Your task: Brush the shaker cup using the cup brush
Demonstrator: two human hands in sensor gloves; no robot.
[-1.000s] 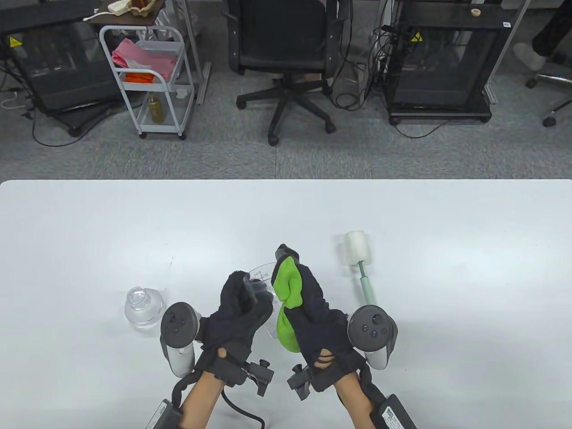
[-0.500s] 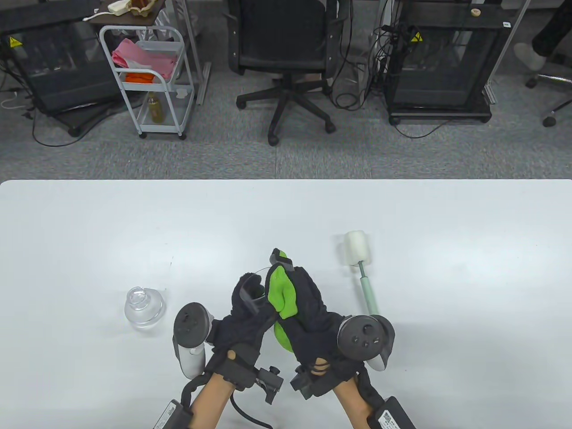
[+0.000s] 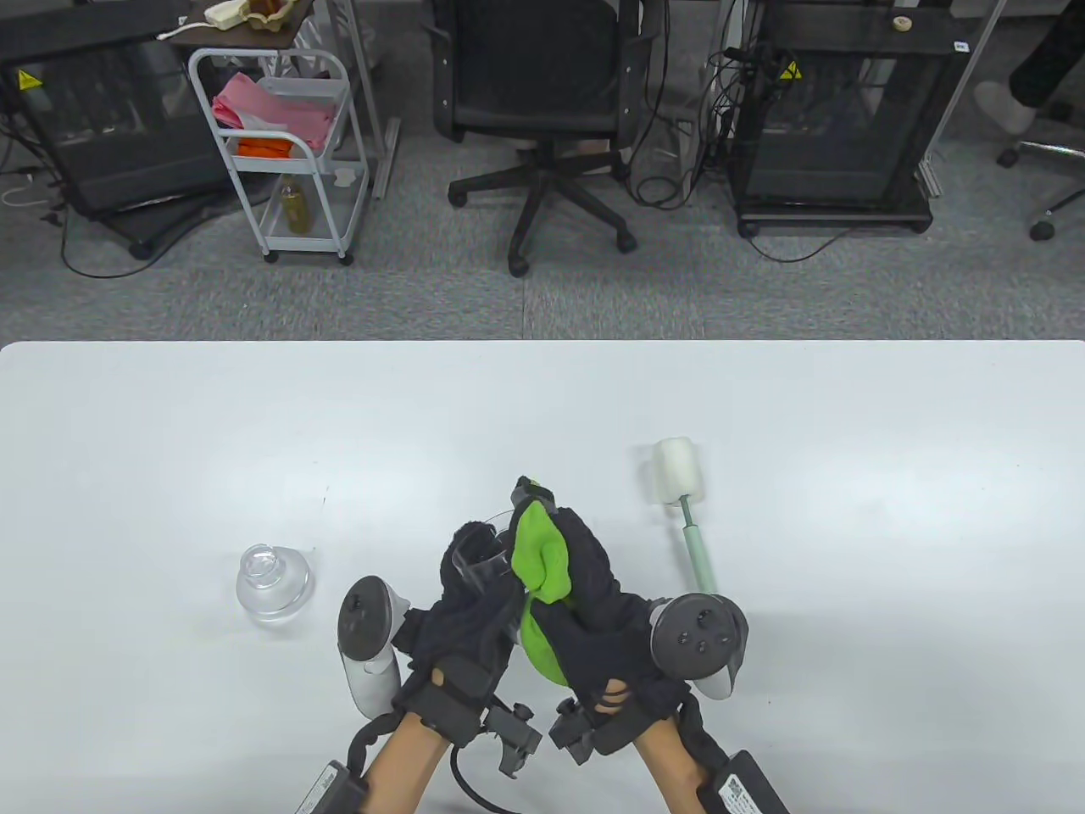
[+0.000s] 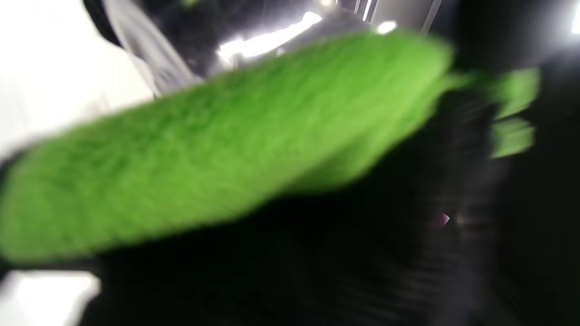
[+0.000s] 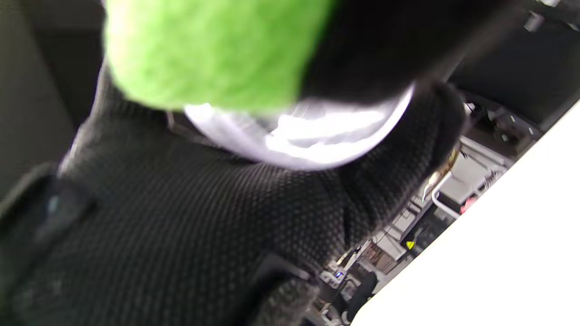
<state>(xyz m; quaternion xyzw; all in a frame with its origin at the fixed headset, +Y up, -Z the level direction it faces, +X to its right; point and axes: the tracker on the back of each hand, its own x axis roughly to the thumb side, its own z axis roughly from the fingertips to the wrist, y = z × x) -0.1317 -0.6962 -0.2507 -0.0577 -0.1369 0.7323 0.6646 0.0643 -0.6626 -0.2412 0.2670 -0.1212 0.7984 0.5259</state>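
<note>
The shaker cup [image 3: 487, 555] is clear, glossy plastic, as is the domed lid [image 3: 273, 582]. The green cloth [image 3: 540, 560] looks soft and fuzzy, a matt microfibre. Both gloves are black knit with a dotted, rough weave. The cup brush [image 3: 683, 500] has a white spongy foam head and a smooth pale-green plastic handle. The table [image 3: 848, 509] is smooth matt white.
</note>
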